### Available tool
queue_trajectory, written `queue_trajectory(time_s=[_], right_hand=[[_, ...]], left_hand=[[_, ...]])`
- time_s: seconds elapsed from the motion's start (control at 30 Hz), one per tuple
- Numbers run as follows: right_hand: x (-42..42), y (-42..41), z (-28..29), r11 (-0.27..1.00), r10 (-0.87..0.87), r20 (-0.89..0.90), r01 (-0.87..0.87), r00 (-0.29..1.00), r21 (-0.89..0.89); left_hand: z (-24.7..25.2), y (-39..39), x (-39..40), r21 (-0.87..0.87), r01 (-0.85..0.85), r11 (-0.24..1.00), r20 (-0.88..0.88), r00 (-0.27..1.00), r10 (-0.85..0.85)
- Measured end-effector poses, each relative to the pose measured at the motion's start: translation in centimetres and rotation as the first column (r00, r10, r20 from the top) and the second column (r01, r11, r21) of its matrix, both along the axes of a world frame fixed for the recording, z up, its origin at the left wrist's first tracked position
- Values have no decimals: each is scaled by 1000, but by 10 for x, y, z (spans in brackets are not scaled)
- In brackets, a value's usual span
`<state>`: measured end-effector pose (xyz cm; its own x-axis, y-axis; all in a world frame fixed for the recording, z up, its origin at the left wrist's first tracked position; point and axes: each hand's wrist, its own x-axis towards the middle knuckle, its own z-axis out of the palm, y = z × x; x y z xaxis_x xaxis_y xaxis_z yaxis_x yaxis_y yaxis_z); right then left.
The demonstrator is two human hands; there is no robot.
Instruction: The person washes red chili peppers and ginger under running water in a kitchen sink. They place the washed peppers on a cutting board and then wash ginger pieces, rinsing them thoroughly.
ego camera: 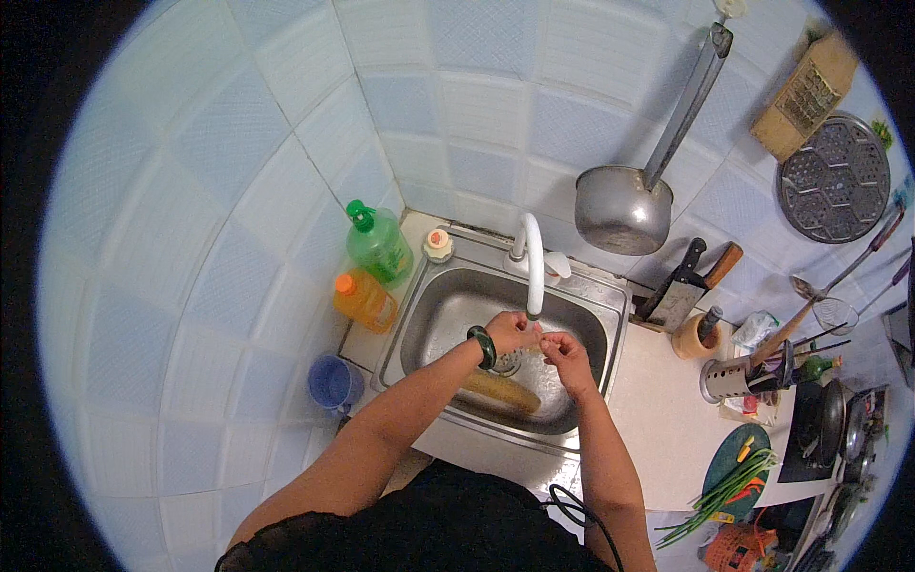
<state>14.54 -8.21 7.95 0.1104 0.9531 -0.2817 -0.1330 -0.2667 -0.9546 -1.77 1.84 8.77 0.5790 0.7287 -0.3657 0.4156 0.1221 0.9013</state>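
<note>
Both hands are over a stainless steel sink (444, 293), just below the mouth of the white curved faucet (536, 264). My left hand (513, 331), with a dark bangle on its wrist, has its fingertips close to those of my right hand (566, 355). The right thumb and fingers are pinched together. Something small and pale seems to be between the two hands, too small to name. In the basin, below my hands, lies a long yellowish-brown thing (504, 392), perhaps a root vegetable, partly hidden by my left forearm. The drain strainer (507, 363) shows behind it.
Left of the sink stand a green pump bottle (379, 247), an orange bottle (366, 300) and a blue mug (335, 382). A metal ladle pot (623, 211) hangs above right. Knives (679, 293), a utensil holder (722, 380) and a green board (729, 457) with green stalks stand or lie rightward.
</note>
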Motion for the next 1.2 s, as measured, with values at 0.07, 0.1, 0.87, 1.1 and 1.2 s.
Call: queue_trajectory(time_s=[0.07,0.1,0.87,1.1,1.2], right_hand=[[-7,2,3,999,3,-103,-7,995,-37],[-10,2,4,999,-34,-139,33,990,-11],[33,145,-22,922,-386,-130,381,913,-66],[33,144,-23,898,-440,-217,422,871,-123],[35,141,-25,906,-423,-232,409,876,-107]], left_hand=[[1,-1,0,19,-15,1000,49,999,14],[1,-2,-1,67,-14,998,29,1000,12],[-5,-13,-29,-37,-167,985,101,980,170],[-1,-14,-26,37,-132,991,73,989,129],[0,-15,-24,15,-142,990,151,979,138]])
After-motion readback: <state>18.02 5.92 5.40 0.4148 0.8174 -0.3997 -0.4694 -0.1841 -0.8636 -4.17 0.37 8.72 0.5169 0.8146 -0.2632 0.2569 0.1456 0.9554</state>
